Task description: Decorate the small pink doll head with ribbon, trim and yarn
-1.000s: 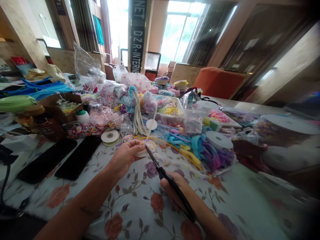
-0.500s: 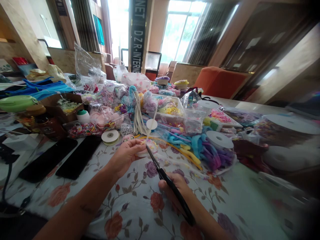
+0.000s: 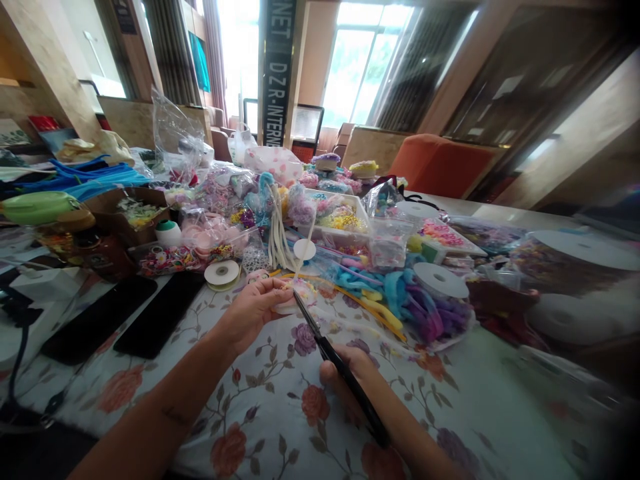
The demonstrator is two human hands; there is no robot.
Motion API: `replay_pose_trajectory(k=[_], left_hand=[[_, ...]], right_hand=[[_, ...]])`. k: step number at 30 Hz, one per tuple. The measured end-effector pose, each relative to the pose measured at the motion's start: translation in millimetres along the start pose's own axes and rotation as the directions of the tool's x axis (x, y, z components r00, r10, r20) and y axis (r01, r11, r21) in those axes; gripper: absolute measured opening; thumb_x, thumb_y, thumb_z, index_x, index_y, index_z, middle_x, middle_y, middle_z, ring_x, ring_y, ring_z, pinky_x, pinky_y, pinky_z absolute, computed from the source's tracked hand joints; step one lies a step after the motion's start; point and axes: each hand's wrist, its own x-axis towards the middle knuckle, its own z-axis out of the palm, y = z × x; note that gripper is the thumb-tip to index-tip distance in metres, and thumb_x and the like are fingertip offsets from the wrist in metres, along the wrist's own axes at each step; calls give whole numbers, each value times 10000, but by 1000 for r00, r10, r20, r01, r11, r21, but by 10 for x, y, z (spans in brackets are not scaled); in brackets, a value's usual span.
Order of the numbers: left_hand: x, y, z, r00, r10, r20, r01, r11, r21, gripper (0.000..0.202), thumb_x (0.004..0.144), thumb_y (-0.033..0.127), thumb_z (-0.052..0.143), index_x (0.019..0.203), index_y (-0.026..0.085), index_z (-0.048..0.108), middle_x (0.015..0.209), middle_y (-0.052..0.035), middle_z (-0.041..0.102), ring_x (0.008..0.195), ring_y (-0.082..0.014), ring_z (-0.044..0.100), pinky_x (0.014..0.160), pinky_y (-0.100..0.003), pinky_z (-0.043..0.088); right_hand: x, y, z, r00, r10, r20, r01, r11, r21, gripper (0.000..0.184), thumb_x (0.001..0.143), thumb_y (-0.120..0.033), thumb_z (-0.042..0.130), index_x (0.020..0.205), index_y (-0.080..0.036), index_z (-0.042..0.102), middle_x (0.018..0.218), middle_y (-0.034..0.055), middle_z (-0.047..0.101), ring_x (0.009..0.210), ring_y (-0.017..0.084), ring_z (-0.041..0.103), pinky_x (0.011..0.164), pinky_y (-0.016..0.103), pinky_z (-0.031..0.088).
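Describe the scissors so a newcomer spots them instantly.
Over the floral tablecloth, find the right hand. It holds the scissors, aimed toward the left hand. Unlike the flat black phones, they pair a long black handle with slim metal blades.

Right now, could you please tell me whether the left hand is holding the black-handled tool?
No, the black-handled tool is in the right hand, while the left hand pinches a pastel piece near its tip.

The left hand (image 3: pixel 260 303) is pinched; the right hand (image 3: pixel 347 377) (lower and nearer) is curled tight.
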Motion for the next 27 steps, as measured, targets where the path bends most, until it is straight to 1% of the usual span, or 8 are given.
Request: replay_pose_trajectory(k=[3, 8, 12, 16, 22, 25, 27], left_hand=[[-3, 16, 8, 1000, -10, -5, 10, 1000, -12, 219, 666, 230, 833, 734, 148, 641, 756, -7, 670, 682, -106, 623, 632, -221, 529], [-3, 25, 20, 1000, -16, -13, 16, 1000, -7, 247, 652, 233, 843, 723, 144, 624, 755, -11, 662, 681, -108, 621, 631, -221, 531], [-4, 8, 13, 1000, -16, 2, 16, 1000, 4, 256, 654, 246, 840, 724, 146, 615, 768, -17, 661, 680, -114, 617, 629, -234, 530], [-9, -6, 5, 1000, -15, 14, 15, 1000, 9, 249, 666, 256, 831, 738, 149, 619, 788, -26, 677, 704, -129, 629, 670, -261, 529], [-19, -5, 22, 1000, -13, 16, 13, 1000, -4, 249, 653, 252, 839, 719, 152, 621, 762, -17, 669, 685, -124, 620, 668, -258, 513], [-22, -7, 21, 1000, -15, 21, 15, 1000, -6, 240, 654, 247, 837, 723, 153, 628, 744, -8, 662, 668, -115, 608, 666, -253, 507], [-22, -6, 15, 1000, -11, 26, 11, 1000, -2, 230, 663, 250, 832, 724, 155, 631, 753, -9, 665, 680, -118, 611, 681, -259, 509]], right_hand=[[20, 45, -22, 1000, 2, 6, -2, 1000, -21, 404, 796, -519, 599, 613, -207, 421, 433, -72, 404, 344, 56, 339, 359, 195, 245], [22, 86, -9, 1000, 20, 0, -20, 999, -28, 411, 791, -550, 585, 632, -215, 407, 415, -72, 399, 335, 65, 340, 353, 201, 243], [-4, 25, 15, 1000, 3, -11, -3, 1000, 6, 393, 782, -527, 574, 621, -218, 392, 425, -80, 371, 331, 62, 341, 354, 196, 254], [-36, -43, 23, 999, -26, 24, 26, 999, 19, 401, 809, -531, 551, 609, -214, 408, 410, -75, 372, 351, 62, 337, 370, 189, 268], [-54, 47, 22, 999, -28, -40, 29, 999, 18, 546, 758, -723, 574, 634, -211, 430, 446, -55, 393, 408, 82, 354, 366, 209, 226], [-55, 44, 29, 998, -40, -40, 41, 999, 5, 568, 748, -736, 576, 612, -213, 400, 450, -55, 392, 403, 74, 342, 362, 207, 218], [-51, 6, 32, 999, -41, -14, 41, 999, -12, 573, 744, -742, 567, 598, -215, 396, 434, -61, 378, 379, 68, 326, 353, 205, 216]])
